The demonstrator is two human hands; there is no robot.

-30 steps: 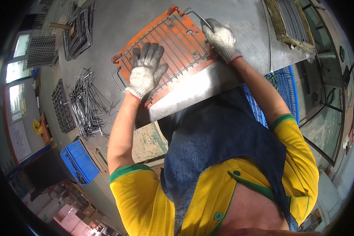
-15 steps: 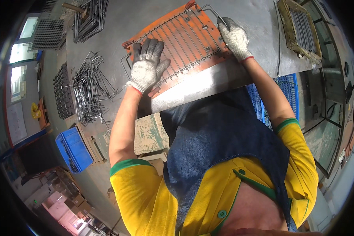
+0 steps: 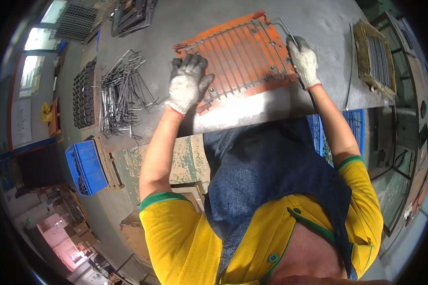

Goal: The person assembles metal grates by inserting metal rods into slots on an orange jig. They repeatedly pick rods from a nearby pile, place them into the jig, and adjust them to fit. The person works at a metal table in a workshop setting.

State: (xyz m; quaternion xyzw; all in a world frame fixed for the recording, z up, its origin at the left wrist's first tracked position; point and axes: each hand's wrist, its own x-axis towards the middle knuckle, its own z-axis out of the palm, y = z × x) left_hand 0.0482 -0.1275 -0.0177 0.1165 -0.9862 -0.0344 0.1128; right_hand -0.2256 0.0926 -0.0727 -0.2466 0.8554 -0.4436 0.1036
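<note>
An orange metal plate point(image 3: 214, 40) lies tilted on the workbench, with small blocks and studs on it. A wire rack point(image 3: 245, 59) of parallel thin rods rests on the plate. At its left end, my left hand point(image 3: 186, 84), in a white glove with dark fingertips, has its fingers bent over the rack's edge. Its thumb stands apart over the plate. My right hand point(image 3: 303, 61), gloved alike, is closed around the bent wire loop point(image 3: 284, 27) at the rack's right end. The loop's lower part is hidden by the glove.
A tangled heap of bent wires point(image 3: 126, 92) lies on the steel bench point(image 3: 166, 26) at left. Dark wire frames point(image 3: 134, 16) are stacked behind it. At right stands a wooden box point(image 3: 364, 52) of rods. Blue crates point(image 3: 88, 168) stand below the bench.
The whole view has shifted, so bench and plate appear farther right and lower. My left hand's fingers, spread flat before, are now drawn together and bent over the rack's left end.
</note>
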